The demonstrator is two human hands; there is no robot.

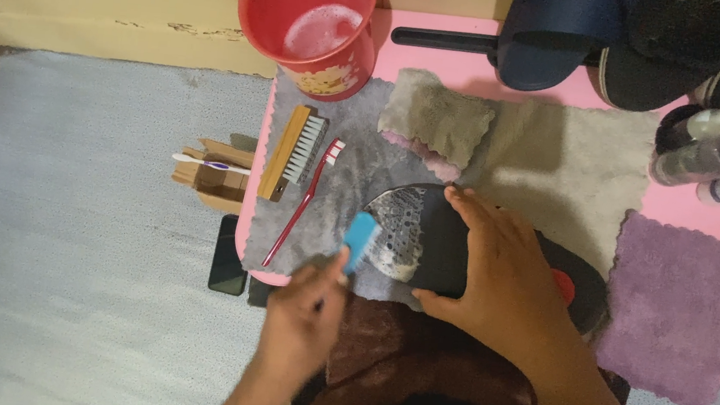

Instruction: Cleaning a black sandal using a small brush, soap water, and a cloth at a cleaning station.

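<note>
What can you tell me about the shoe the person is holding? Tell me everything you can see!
The shoe is black and lies sole-up on a grey cloth on the pink table. Its sole has a patterned tread covered in white soapy foam near the toe. A red patch shows near the heel. The right hand presses down across its middle, holding it steady. The left hand holds a small blue brush against the foamy sole's edge.

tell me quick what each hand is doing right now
Left hand: closed on a small blue brush, its head against the shoe sole.
Right hand: fingers spread, pressing down on the black shoe, gripping its sides.
</note>
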